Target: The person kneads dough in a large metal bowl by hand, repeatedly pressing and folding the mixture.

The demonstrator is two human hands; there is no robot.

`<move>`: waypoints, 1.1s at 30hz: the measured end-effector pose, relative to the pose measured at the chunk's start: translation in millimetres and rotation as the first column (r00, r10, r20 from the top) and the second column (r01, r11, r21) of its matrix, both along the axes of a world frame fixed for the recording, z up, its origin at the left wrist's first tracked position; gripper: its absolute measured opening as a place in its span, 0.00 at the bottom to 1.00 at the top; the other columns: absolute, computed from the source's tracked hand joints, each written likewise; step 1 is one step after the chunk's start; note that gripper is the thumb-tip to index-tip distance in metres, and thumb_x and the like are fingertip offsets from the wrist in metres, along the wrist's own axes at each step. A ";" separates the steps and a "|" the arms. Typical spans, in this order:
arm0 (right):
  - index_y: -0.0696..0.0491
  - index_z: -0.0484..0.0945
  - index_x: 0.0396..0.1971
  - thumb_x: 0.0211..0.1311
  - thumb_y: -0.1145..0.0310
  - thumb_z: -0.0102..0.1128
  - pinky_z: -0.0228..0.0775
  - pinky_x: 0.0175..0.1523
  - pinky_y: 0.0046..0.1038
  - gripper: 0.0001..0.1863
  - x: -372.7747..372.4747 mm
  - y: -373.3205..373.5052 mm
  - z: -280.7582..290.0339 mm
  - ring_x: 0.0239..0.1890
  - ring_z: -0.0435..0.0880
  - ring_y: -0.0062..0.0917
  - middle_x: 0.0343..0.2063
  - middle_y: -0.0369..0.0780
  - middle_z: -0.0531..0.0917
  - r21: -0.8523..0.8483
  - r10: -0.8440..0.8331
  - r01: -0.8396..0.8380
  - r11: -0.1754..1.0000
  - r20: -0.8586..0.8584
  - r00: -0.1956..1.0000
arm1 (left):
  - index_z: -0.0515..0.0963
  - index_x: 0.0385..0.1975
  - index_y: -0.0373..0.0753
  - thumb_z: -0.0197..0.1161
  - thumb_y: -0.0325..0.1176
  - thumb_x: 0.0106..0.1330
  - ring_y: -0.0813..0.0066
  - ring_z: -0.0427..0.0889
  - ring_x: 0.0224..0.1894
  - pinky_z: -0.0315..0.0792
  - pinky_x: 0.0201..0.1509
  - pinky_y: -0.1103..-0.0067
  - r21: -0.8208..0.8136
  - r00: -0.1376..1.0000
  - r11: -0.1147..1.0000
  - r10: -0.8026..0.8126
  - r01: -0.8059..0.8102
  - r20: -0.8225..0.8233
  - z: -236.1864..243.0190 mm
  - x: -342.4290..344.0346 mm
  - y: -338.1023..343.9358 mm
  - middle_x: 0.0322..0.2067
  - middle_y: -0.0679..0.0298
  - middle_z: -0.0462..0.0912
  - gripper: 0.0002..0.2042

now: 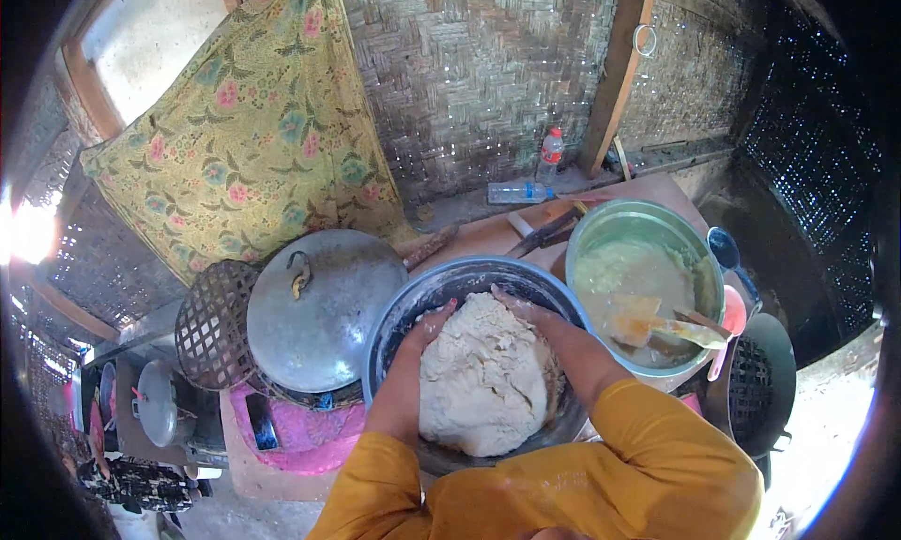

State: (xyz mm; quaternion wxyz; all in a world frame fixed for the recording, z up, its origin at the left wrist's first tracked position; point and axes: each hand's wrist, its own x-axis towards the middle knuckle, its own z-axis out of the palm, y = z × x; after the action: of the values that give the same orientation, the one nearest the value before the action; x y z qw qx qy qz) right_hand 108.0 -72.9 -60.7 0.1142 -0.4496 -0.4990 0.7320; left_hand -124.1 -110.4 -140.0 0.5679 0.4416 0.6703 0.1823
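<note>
A large mass of pale, lumpy dough [479, 371] fills much of a wide bowl [380, 348] with a blue-grey rim. My left hand [429, 332] cups the dough's left side, its fingertips curled at the upper edge. My right hand [526, 317] grips the upper right side, fingers pressed into it near the bowl's far wall and partly hidden. Right of the bowl stands a green basin [591, 235] of pale batter with wooden utensils [671, 326] in it. To the left lies a big metal lid [319, 305] with a curved handle.
A woven tray [211, 324], pink cloth [305, 449] and phone [263, 421] are at the left. Ladles [723, 251] and a dark wok [779, 376] are right. Plastic bottles [511, 193] stand and lie along the woven wall. A patterned cloth [244, 127] hangs behind.
</note>
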 end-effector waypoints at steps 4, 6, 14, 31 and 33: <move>0.49 0.63 0.57 0.55 0.35 0.41 0.49 0.62 0.30 0.38 12.1 54.8 -75.5 0.60 0.59 0.27 0.59 0.36 0.62 -0.010 0.038 -0.038 0.999 -0.009 0.999 | 0.66 0.53 0.33 0.42 0.68 0.54 0.61 0.64 0.58 0.58 0.58 0.68 -0.024 0.968 0.971 0.237 -0.236 0.079 28.4 21.0 -1.9 0.55 0.53 0.66 0.41; 0.50 0.63 0.57 0.55 0.37 0.43 0.47 0.63 0.29 0.37 10.1 78.1 -105.7 0.61 0.58 0.26 0.60 0.36 0.60 0.425 0.112 -0.087 0.901 -0.033 0.993 | 0.65 0.54 0.34 0.43 0.66 0.56 0.60 0.64 0.57 0.58 0.59 0.67 -0.002 0.954 0.961 0.276 -0.278 0.118 3.1 12.9 10.9 0.55 0.54 0.66 0.39; 0.56 0.62 0.56 0.50 0.37 0.50 0.46 0.64 0.32 0.42 -13.4 -2.6 52.8 0.62 0.57 0.32 0.58 0.43 0.63 -0.141 0.456 -0.465 0.874 -0.094 0.885 | 0.71 0.47 0.36 0.49 0.56 0.60 0.63 0.77 0.43 0.68 0.51 0.68 -0.314 0.600 0.896 0.443 -0.313 0.666 21.2 -9.3 -63.4 0.44 0.58 0.77 0.28; 0.51 0.49 0.62 0.40 0.45 0.64 0.41 0.63 0.50 0.51 62.8 -84.9 101.7 0.65 0.46 0.45 0.64 0.49 0.44 0.326 0.344 -0.928 0.179 0.864 0.369 | 0.55 0.60 0.44 0.65 0.66 0.31 0.49 0.51 0.63 0.46 0.63 0.61 0.383 0.671 0.649 -0.273 0.658 -0.689 102.3 37.3 -117.3 0.58 0.49 0.60 0.53; 0.49 0.42 0.64 0.39 0.44 0.63 0.36 0.61 0.58 0.54 33.6 -90.3 67.1 0.65 0.40 0.47 0.64 0.48 0.42 0.101 0.203 -0.992 0.079 0.972 0.116 | 0.47 0.62 0.48 0.67 0.65 0.28 0.48 0.46 0.64 0.42 0.63 0.54 0.308 0.681 0.709 -0.324 0.634 -0.656 83.7 60.7 -124.5 0.60 0.52 0.55 0.57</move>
State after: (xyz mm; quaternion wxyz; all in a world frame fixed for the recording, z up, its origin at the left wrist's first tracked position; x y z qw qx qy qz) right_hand 141.6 -163.3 6.5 -0.3134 -0.2807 -0.9045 0.0698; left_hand -63.4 -234.9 -56.4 0.2354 0.7748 0.5842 0.0547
